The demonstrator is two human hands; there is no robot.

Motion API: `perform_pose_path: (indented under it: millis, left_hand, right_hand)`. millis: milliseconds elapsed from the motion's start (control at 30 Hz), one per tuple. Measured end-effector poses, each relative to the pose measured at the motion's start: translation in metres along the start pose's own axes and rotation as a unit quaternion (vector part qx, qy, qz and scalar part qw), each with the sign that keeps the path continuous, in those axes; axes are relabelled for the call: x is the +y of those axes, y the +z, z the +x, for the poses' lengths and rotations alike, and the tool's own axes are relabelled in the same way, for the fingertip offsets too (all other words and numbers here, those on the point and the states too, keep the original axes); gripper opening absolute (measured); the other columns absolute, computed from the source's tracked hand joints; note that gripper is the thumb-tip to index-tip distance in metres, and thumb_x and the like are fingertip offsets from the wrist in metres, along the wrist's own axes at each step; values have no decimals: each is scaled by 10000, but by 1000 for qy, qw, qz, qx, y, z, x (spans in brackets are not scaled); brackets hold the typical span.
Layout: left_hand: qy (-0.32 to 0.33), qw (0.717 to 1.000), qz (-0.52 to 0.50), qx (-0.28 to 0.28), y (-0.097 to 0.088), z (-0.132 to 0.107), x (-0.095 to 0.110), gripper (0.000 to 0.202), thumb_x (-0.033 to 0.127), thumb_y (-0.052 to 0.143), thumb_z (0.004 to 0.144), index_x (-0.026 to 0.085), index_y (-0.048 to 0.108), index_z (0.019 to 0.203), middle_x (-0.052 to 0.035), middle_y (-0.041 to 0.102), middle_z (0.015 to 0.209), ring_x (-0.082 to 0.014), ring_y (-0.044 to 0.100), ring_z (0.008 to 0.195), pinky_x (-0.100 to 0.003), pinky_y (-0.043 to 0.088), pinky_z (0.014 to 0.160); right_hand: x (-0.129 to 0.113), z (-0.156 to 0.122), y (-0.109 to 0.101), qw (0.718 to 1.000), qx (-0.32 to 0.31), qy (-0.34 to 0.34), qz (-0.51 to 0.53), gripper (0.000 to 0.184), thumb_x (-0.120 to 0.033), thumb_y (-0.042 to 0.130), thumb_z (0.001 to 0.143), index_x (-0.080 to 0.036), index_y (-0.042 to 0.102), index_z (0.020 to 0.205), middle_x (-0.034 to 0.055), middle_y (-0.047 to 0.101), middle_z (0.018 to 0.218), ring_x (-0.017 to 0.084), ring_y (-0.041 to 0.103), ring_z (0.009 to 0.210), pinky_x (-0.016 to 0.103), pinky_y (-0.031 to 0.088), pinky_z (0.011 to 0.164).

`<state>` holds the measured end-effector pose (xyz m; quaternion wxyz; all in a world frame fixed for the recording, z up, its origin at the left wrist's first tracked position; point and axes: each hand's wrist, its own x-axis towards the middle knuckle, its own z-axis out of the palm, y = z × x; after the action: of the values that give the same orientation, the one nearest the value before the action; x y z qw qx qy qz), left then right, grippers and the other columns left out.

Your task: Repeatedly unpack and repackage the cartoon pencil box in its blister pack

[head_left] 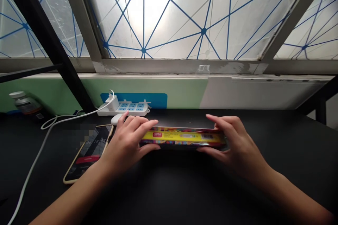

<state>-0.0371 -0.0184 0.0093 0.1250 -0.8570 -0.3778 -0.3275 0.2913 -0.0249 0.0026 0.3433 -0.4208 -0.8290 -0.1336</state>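
A long, narrow box (185, 136), yellow with multicoloured edges, a red label and a barcode, lies crosswise between my hands, one long side facing me. Gripping its left end is my left hand (132, 135), thumb along the near lower edge and fingers over the far upper edge. My right hand (231, 137) holds the right end in the same way, its index finger stretched out beyond the top edge. The palms hide both ends of the box. What is inside it does not show.
Left of the box, a phone (91, 154) showing a timer lies on the black table (179, 190). A white power strip (134, 108) stands at the wall, its white cable (39, 151) running down the left. Behind the phone lies a dark bottle (27, 103) with a white cap.
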Motion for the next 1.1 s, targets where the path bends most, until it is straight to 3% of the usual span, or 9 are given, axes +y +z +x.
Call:
perform_pose_path:
  millis: [133,233,300,433,567,700,833,933,1100]
  left_hand:
    - [23,998,29,-50,-2,1,12,202,253,670,935,222,608,1125,-53,707,1066,-244,659,969,-614,197,1166]
    - [25,995,35,-94,-2,0,18,264,227,704,909,205,572,1136,-77,701,1212,-301,623,1165,-595,226,1156]
    - [21,991,40,-124,-2,-1,19,335,229,747,879,195,558,1154,-97,687,1270,-323,608,1209,-563,305,1115]
    - [19,985,46,-165,-1,-2,18,387,291,776,867,216,574,1187,-89,706,1217,-303,666,1047,-488,456,952]
    - [19,984,33,-172,0,-1,17,334,314,754,883,224,617,1174,-76,704,1184,-302,644,1034,-457,488,892]
    - [9,980,5,-201,4,-1,19,217,224,660,931,239,647,1147,-53,692,1069,-284,628,1000,-456,493,885]
    - [-4,978,-28,-206,7,-2,22,383,265,734,870,263,627,1237,-68,658,1113,-292,600,1055,-448,504,912]
    - [-17,979,-39,-201,9,-4,22,655,412,789,819,254,528,1398,-113,603,1339,-335,523,1247,-505,438,1058]
    - [-96,955,-24,-279,15,-6,20,864,710,543,893,232,301,1571,-157,281,1645,-383,219,1517,-641,216,1183]
  right_hand:
    - [-3,-2,1,999,-35,-36,1,483,-297,698,904,-246,532,1355,96,557,1088,235,600,873,360,538,748]
    - [-6,-3,5,996,-45,-73,0,309,-250,668,923,-221,588,1220,104,628,1108,243,623,891,373,525,771]
    - [-9,-3,7,994,-53,-92,0,292,-238,639,943,-196,570,1224,113,676,1124,260,642,927,390,519,796]
    - [-15,-3,9,991,-68,-115,-20,279,-227,614,956,-165,568,1223,131,709,1133,299,656,968,441,520,820]
    - [-18,-3,12,988,-101,-115,-32,284,-220,630,933,-144,601,1206,152,704,1125,334,658,981,487,546,817]
    - [-21,-3,20,982,-151,-109,-26,326,-204,630,919,-136,618,1238,180,685,1180,359,658,1050,520,567,850]
    - [-28,-4,24,979,-172,-108,-19,401,-192,585,936,-132,580,1332,215,617,1353,367,603,1220,541,545,950]
    - [-33,-6,25,972,-201,-118,-11,527,-227,629,920,-146,510,1427,199,531,1480,374,515,1341,574,501,1025]
    - [-37,-6,30,964,-239,-118,-10,674,-340,679,915,-185,420,1518,140,404,1588,387,411,1428,616,441,1084]
